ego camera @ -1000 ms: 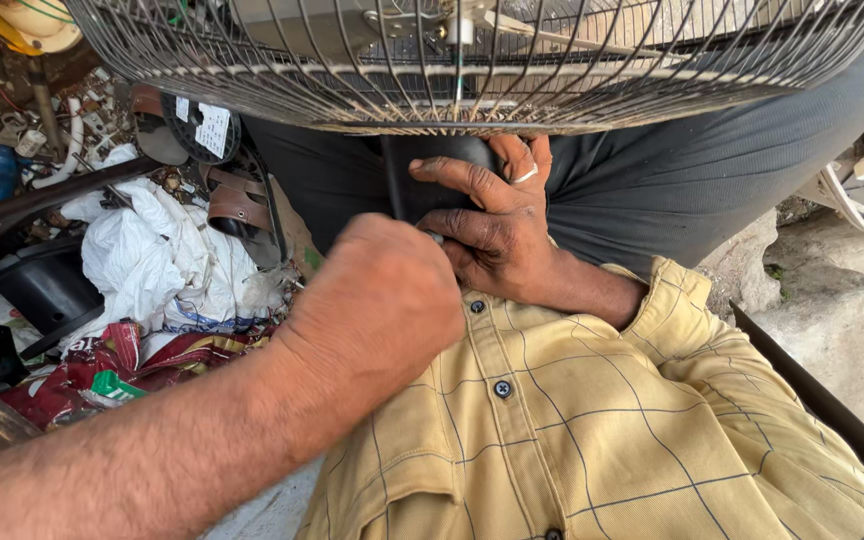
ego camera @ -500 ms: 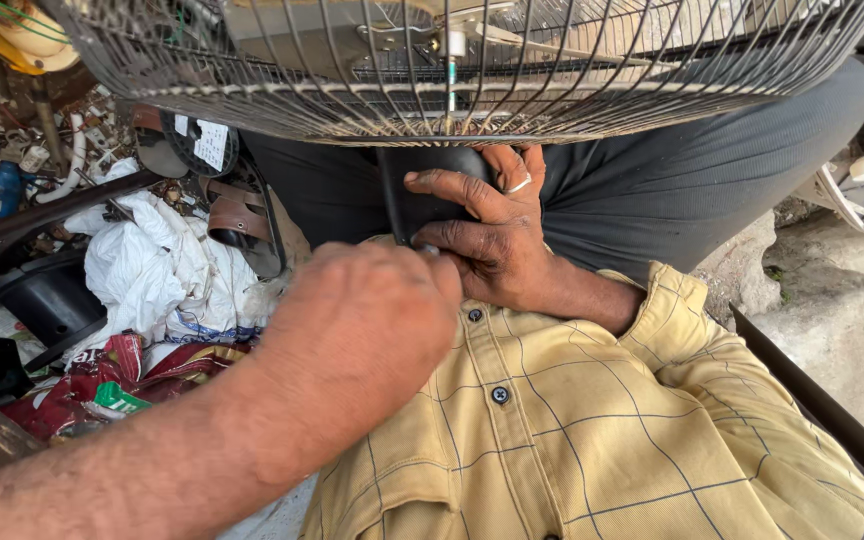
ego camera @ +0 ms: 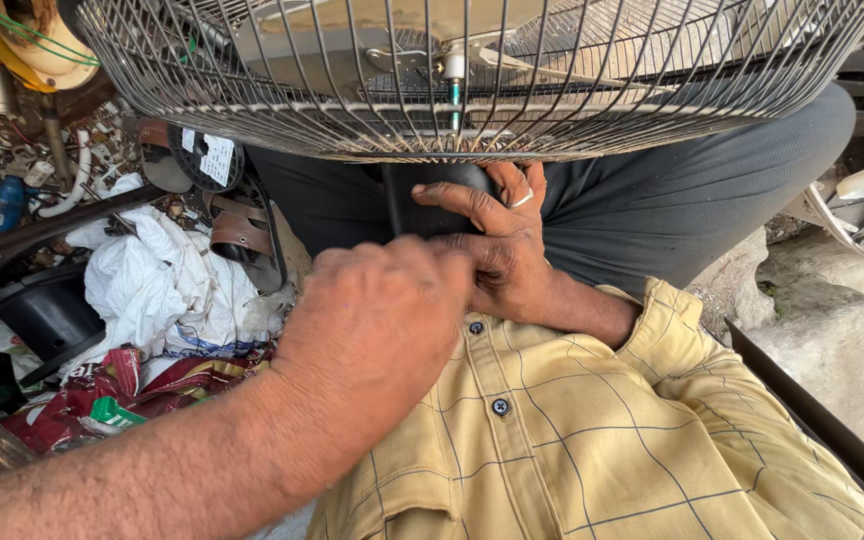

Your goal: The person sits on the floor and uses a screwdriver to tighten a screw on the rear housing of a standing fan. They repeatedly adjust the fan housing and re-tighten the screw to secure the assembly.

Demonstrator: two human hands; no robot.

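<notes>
So the black motor housing (ego camera: 432, 195) of the fan is being gripped right up against the lap, tucked just under the wire fan guard (ego camera: 472, 80). It's sitting straight ahead of both hands, with its long axis running away from the chest and up toward the guard, roughly in line with the hub (ego camera: 452, 70) showing through the wires.

The right hand (ego camera: 497, 245) is the one being wrapped around the housing, fingers curled over its top, a ring showing on one of them. The left hand (ego camera: 377, 330) is being held closed just below and in front of it, knuckles toward the camera, touching the right hand's wrist side; whether anything is being pinched inside that fist can't be told, since the palm is hidden. Both hands are basically together, the right one being slightly nearer the housing.

Room is being squeezed hard here: the guard's lower rim is hanging right over the fingers, the yellow checked shirt (ego camera: 572, 430) is close behind, and the dark trouser legs (ego camera: 712, 190) are boxing in both sides. On the left a pile of white cloth (ego camera: 167, 285) and scrap is lying near.
</notes>
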